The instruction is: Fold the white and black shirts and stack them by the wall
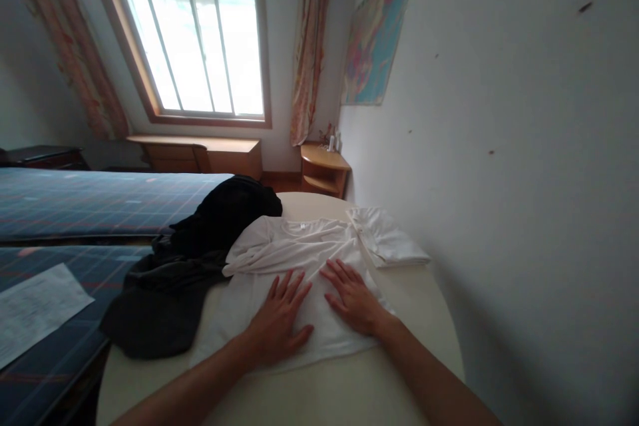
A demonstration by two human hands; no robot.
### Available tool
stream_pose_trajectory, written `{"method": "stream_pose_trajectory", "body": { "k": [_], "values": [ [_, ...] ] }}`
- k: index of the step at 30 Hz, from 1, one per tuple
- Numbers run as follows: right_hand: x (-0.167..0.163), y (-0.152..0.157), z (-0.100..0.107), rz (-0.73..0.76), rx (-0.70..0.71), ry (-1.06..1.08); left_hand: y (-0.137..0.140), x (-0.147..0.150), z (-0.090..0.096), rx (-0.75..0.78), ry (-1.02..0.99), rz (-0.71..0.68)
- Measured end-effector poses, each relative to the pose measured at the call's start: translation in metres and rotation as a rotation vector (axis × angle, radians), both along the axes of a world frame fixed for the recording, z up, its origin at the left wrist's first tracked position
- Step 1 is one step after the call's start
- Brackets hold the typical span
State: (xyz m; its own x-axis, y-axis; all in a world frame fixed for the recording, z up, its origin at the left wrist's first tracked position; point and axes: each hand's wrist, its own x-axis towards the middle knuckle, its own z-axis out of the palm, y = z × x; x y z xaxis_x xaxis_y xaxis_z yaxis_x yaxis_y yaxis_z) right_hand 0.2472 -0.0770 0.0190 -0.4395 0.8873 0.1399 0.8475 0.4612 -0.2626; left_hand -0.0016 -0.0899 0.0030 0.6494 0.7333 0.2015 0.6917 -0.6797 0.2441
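Note:
A white T-shirt [299, 253] lies spread on the round cream table [319, 393], its neckline towards the far side and wrinkles running across the chest. My left hand [282, 319] rests flat on the lower left of the shirt, fingers spread. Flat on the right side lies my right hand [352, 296], its fingers stretched out too. Neither hand grips the cloth. A folded white garment [387, 236] sits just beyond the shirt's right shoulder. Left of the shirt, dark clothes [164, 306] are heaped over the table's edge, with a black garment [234, 213] behind them.
A bed [100, 203] with blue plaid covering stands at the left, with a printed sheet of paper [42, 309] on its nearer part. The white wall [499, 226] runs close along the table's right side. A small corner shelf [324, 160] and a low desk [229, 150] stand beyond.

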Motion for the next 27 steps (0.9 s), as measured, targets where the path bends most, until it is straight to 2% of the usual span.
{"method": "stream_pose_trajectory", "body": {
  "k": [4,8,10,12,14,17,20,22,25,27],
  "values": [
    [0.002,-0.047,-0.013,-0.073,0.01,-0.094,-0.04,-0.013,-0.001,-0.021,0.032,0.022],
    [-0.001,-0.106,-0.033,-0.115,0.108,-0.142,-0.085,-0.021,0.007,-0.144,0.043,-0.112],
    [-0.002,-0.128,-0.04,-0.078,0.18,-0.156,-0.095,-0.022,0.014,-0.196,0.027,-0.13],
    [-0.001,-0.14,-0.042,-0.007,0.246,-0.175,-0.092,-0.022,0.019,-0.185,-0.011,-0.084],
    [0.001,-0.144,-0.04,0.072,0.291,-0.197,-0.079,-0.024,0.019,-0.105,-0.047,-0.023],
    [-0.001,-0.145,-0.032,0.152,0.306,-0.211,-0.059,-0.031,0.009,0.044,-0.039,0.027],
    [-0.01,-0.147,-0.016,0.175,0.191,-0.165,-0.055,-0.042,-0.003,0.075,0.024,0.04],
    [-0.015,-0.145,0.001,0.112,0.047,-0.08,-0.06,-0.05,-0.003,0.039,0.07,0.013],
    [-0.011,-0.126,0.028,-0.13,-0.116,0.052,-0.067,-0.055,0.01,-0.037,0.103,0.005],
    [0.001,-0.101,0.042,-0.315,-0.08,0.034,-0.065,-0.052,0.02,-0.063,0.074,0.053]
  ]
}}
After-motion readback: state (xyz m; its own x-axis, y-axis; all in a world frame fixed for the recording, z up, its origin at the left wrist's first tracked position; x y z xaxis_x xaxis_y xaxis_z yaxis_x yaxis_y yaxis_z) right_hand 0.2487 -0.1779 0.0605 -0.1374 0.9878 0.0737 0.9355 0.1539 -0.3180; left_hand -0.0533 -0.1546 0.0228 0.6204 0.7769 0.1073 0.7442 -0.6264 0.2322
